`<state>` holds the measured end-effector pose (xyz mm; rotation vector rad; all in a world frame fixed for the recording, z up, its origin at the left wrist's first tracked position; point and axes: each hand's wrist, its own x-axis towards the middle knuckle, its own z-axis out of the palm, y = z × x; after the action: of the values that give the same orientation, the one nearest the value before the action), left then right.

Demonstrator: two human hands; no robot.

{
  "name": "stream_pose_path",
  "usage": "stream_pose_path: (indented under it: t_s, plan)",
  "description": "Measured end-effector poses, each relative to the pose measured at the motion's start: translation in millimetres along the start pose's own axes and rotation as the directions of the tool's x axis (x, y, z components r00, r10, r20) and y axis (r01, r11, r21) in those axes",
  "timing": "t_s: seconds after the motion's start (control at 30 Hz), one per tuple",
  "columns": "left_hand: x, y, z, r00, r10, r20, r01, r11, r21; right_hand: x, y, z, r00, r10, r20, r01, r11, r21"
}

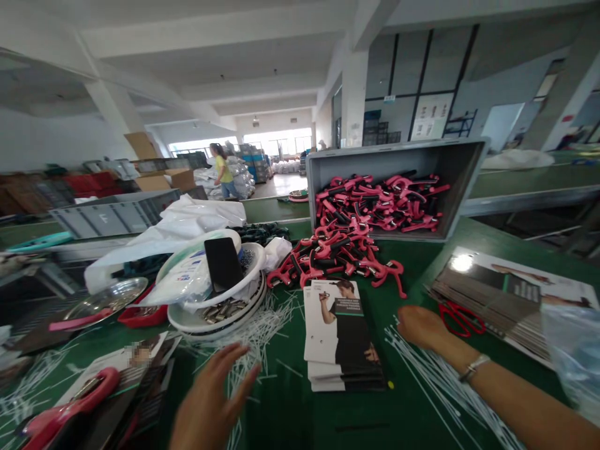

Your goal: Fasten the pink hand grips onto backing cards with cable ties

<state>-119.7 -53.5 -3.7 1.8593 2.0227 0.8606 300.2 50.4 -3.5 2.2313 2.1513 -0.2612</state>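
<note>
My left hand (210,397) hovers low over the green work table (290,425) with its fingers spread, holding nothing, beside loose white plastic ties (253,337). My right hand (417,325) rests nearer the red scissors (462,319), its fingers curled under and hidden, above more white ties (422,369). Between my hands lies a stack of printed cards (337,331). Beyond it, pink-and-black hand grips (337,256) spill from a tipped grey crate (398,162). A black phone (224,264) leans in a stack of white dishes (215,315).
A stack of printed sheets (506,300) lies at the right, by a clear plastic bag (574,356). A metal tray (105,300), red dish (143,315) and white plastic sack (187,222) sit left. A co-worker in a yellow shirt (222,172) stands far back among bags and boxes.
</note>
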Motion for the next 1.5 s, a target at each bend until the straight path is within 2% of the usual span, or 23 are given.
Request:
stream_pose_path:
  t_s: [0.07, 0.13, 0.2, 0.33, 0.43, 0.53, 0.57, 0.63, 0.7, 0.73, 0.77, 0.83, 0.9, 1.0, 1.17, 1.37, 1.5]
  plan:
    - [21.8, 53.2, 38.8, 0.972, -0.031, 0.231, 0.063, 0.990, -0.130, 1.7, 4.3, 1.9, 1.000, -0.001, -0.016, 0.002, 0.998, 0.064]
    - [40.3, 85.6, 71.2, 0.948, -0.082, 0.306, 0.136, 0.978, -0.158, 2.4, 12.2, 1.7, 0.999, 0.000, -0.037, 0.005, 0.990, 0.144]
    - [54.8, 95.6, 93.9, 0.943, -0.100, 0.317, 0.153, 0.977, -0.147, 2.3, 22.2, 0.8, 0.998, 0.018, -0.057, -0.004, 0.971, 0.238]
    - [75.1, 78.6, 114.7, 0.936, -0.081, 0.343, 0.160, 0.964, -0.210, 2.0, 39.5, 0.0, 0.996, 0.065, -0.065, -0.030, 0.897, 0.442]
    - [82.7, 66.9, 116.4, 0.947, -0.061, 0.314, 0.137, 0.964, -0.226, 2.4, 45.2, -1.8, 0.995, 0.085, -0.059, -0.037, 0.824, 0.566]
    - [80.5, 71.5, 108.9, 0.940, -0.099, 0.327, 0.224, 0.901, -0.370, 2.2, 45.7, -8.9, 0.995, 0.076, -0.066, -0.014, 0.752, 0.659]
    - [77.6, 76.7, 104.5, 0.923, -0.105, 0.369, 0.281, 0.840, -0.465, 1.5, 44.5, -12.9, 0.995, 0.072, -0.073, -0.003, 0.731, 0.682]
    - [69.7, 90.4, 94.2, 0.866, -0.061, 0.496, 0.410, 0.654, -0.636, -1.5, 38.9, -22.5, 0.994, 0.059, -0.091, 0.025, 0.694, 0.720]
    - [61.0, 105.1, 84.2, 0.796, 0.022, 0.605, 0.515, 0.500, -0.696, -8.1, 26.7, -32.8, 0.985, 0.039, -0.167, 0.104, 0.637, 0.764]
    - [57.1, 111.5, 80.5, 0.765, 0.055, 0.642, 0.553, 0.457, -0.697, -13.1, 17.9, -37.3, 0.970, 0.034, -0.239, 0.173, 0.595, 0.785]
    - [53.6, 116.9, 78.2, 0.738, 0.082, 0.670, 0.584, 0.421, -0.694, -19.1, 7.4, -40.6, 0.943, 0.036, -0.330, 0.259, 0.544, 0.798]
    - [48.5, 123.8, 78.3, 0.711, 0.110, 0.694, 0.626, 0.350, -0.697, -33.3, -16.9, -42.9, 0.852, 0.066, -0.520, 0.441, 0.446, 0.779]
    - [45.1, 125.9, 83.2, 0.723, 0.103, 0.683, 0.639, 0.276, -0.718, -47.4, -41.6, -38.8, 0.766, 0.074, -0.639, 0.562, 0.405, 0.721]
    - [41.3, 124.3, 92.9, 0.756, 0.065, 0.651, 0.628, 0.208, -0.750, -60.0, -70.9, -24.9, 0.713, -0.001, -0.701, 0.640, 0.408, 0.651]
    - [37.9, 119.8, 99.5, 0.770, 0.092, 0.631, 0.618, 0.136, -0.774, -57.3, -89.1, -7.7, 0.716, -0.062, -0.695, 0.664, 0.366, 0.652]
    - [40.1, 121.3, 98.2, 0.774, 0.080, 0.628, 0.624, 0.076, -0.778, -58.3, -94.0, -13.4, 0.691, -0.052, -0.721, 0.691, 0.341, 0.637]
    - [39.4, 125.4, 93.7, 0.783, 0.069, 0.618, 0.616, 0.053, -0.786, -64.6, -98.1, -16.4, 0.708, -0.099, -0.699, 0.676, 0.383, 0.630]
